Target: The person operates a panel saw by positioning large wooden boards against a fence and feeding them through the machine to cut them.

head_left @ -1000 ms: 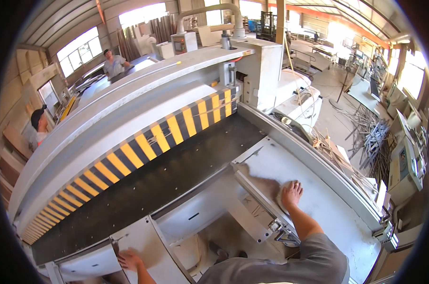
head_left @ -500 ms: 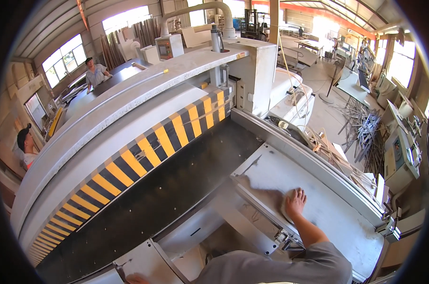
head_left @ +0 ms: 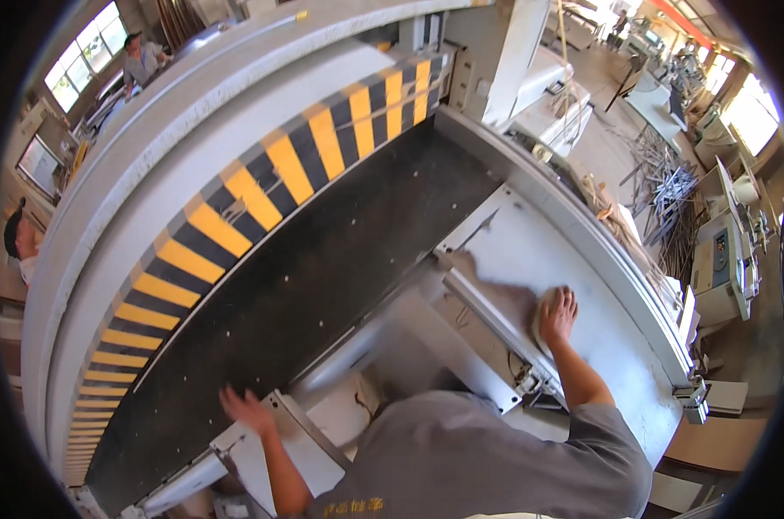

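Note:
My right hand (head_left: 562, 313) is over the grey metal side table (head_left: 613, 359) of a big saw-like machine, its fingers bent down over a pale, rounded, pad-like thing (head_left: 543, 318) whose kind I cannot make out. A dark smudge spreads on the metal beside it. Slightly blurred, my left hand (head_left: 249, 411) reaches above the front edge of the dark machine bed (head_left: 340, 251), close to a second grey table (head_left: 284, 432). Its fingers are spread and nothing shows in them. Behind the bed runs a long beam with yellow and black stripes (head_left: 290, 166).
A raised metal rail (head_left: 600, 229) edges the side table on the right. Beyond it lie a heap of scrap strips (head_left: 669, 195) and a control cabinet (head_left: 718, 259). Two people stand past the beam: one person (head_left: 143, 60) at the far left, another person (head_left: 24, 242) nearer.
My view has tilted down and closer to the machine. My left hand has come up from the lower edge to the dark bed's edge. My right hand remains on the side table.

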A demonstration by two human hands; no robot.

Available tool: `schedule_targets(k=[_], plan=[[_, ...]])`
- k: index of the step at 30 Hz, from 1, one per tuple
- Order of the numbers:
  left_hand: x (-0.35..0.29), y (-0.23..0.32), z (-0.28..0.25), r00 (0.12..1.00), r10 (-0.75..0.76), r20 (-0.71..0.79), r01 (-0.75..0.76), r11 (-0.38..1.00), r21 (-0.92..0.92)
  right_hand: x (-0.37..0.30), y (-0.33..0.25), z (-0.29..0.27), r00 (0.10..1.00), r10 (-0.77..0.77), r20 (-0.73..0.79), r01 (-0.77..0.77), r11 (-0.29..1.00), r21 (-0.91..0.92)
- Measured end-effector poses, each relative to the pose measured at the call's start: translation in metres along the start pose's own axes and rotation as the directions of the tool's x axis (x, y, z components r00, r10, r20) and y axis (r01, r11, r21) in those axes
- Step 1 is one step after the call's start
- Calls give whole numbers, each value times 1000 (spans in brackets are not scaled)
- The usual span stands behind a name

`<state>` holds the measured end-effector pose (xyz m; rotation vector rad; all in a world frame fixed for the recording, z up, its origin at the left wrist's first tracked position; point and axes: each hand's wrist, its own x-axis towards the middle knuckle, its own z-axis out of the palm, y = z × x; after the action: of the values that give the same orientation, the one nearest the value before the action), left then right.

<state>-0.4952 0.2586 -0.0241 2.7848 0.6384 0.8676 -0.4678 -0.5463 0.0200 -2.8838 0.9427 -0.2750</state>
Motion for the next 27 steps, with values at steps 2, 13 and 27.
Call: schedule_targets(k=[2,13,27], plan=[[54,67,25,990,131,43,-120,975,-186,0,-1,1,1000,-18,6,18,1000,-11],[244,196,150,953,144,267,-193,967,164,0,-7,-3,1000,6,-8,-6,1000,-17],[36,152,32,911,237,339,-263,964,31,-2,-4,-16,998,42,47,-44,998,48]])
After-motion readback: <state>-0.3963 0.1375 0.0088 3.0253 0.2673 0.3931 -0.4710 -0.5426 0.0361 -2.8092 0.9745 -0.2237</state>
